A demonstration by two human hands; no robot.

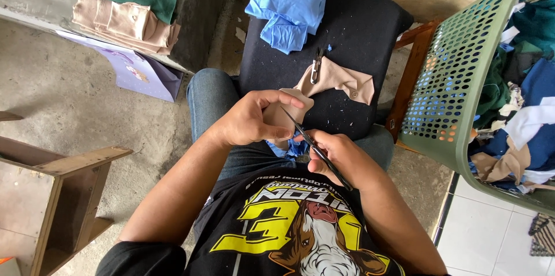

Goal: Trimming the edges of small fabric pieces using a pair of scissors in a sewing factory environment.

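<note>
My left hand (pixel 251 120) pinches a small beige fabric piece (pixel 282 113) above my lap. My right hand (pixel 332 151) grips a thin black pointed tool (pixel 315 147), whose tip touches the beige piece. Just beyond, on a black cushioned stool (pixel 370 27), lie another beige fabric piece (pixel 341 79) with a button and small metal snips (pixel 317 66). A blue cloth (pixel 289 1) is draped over the stool's far left part.
A green perforated plastic basket (pixel 457 79) full of cloth scraps stands on the right. Folded beige and green garments (pixel 124 4) sit on a ledge at the upper left, over a purple bag (pixel 139 70). A wooden frame (pixel 52 195) is at the left.
</note>
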